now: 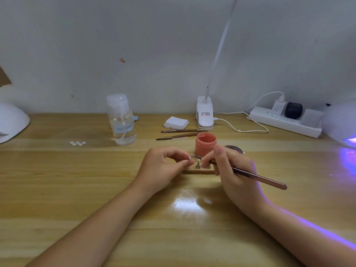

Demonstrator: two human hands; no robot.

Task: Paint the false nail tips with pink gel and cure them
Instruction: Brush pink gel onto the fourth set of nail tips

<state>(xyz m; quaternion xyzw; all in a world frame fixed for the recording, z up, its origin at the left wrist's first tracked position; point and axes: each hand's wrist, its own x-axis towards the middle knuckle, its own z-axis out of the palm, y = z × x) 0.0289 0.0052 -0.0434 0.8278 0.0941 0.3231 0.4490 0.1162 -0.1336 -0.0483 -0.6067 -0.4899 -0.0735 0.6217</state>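
Note:
My left hand (165, 166) pinches a small false nail tip (192, 156) just above a little metal stand (198, 165) on a wooden strip (198, 172). My right hand (229, 168) grips a copper-coloured brush (258, 178), whose tip meets the nail tip. Right behind stands an open jar of pink gel (205, 143), with its dark lid (234, 148) partly hidden behind my right hand. A white curing lamp (341, 122) glows violet at the right edge of the desk.
Behind the jar lie two spare brushes (181, 133), a stack of white pads (176, 122), a clear pump bottle (122, 120), a clip lamp base (205, 114) and a power strip (285, 120). Small white dots (77, 143) lie left; another white lamp (11, 122) sits far left.

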